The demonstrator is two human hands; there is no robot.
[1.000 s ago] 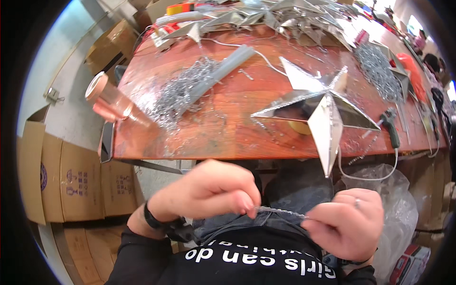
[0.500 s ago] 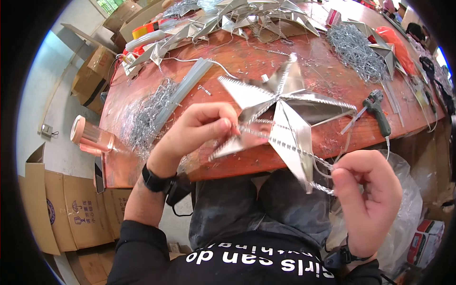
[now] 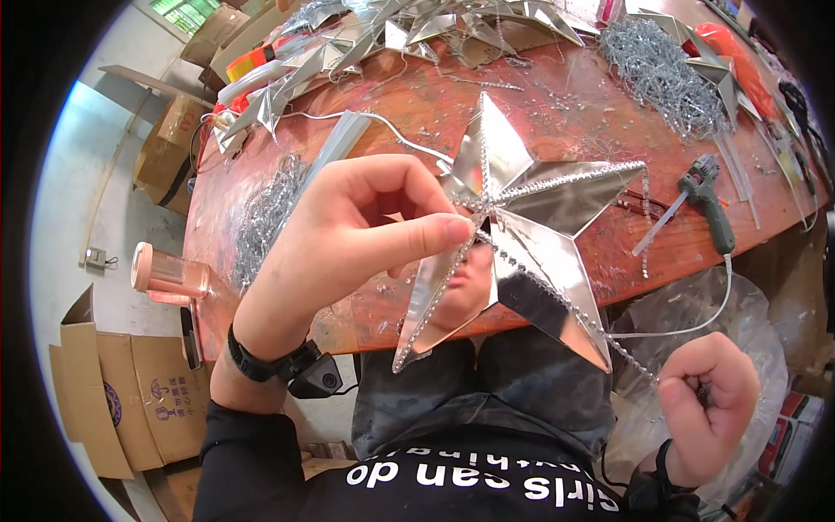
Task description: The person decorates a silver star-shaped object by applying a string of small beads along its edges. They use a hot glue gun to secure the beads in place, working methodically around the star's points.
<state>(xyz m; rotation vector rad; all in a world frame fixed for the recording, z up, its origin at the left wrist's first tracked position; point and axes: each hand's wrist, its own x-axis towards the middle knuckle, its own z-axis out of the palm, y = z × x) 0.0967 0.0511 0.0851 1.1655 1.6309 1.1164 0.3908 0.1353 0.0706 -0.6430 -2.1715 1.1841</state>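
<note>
**Star held up, bead chain pulled tight**

Head view: left hand (image 3: 348, 239) pinches the shiny silver five-pointed foil star (image 3: 522, 235) at its centre. From there a thin silver bead chain (image 3: 570, 309) runs along one arm, down-right, into the clenched right hand (image 3: 704, 400), below the star.

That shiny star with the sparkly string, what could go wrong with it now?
The beaded strand runs taut from the silver star down to the right hand; a hard tug could snap it or peel it off the ridges. The left hand pinches only the star's centre, so the thin foil points might bend. The glue gun lies near the table edge, and its cord could snag.
</note>
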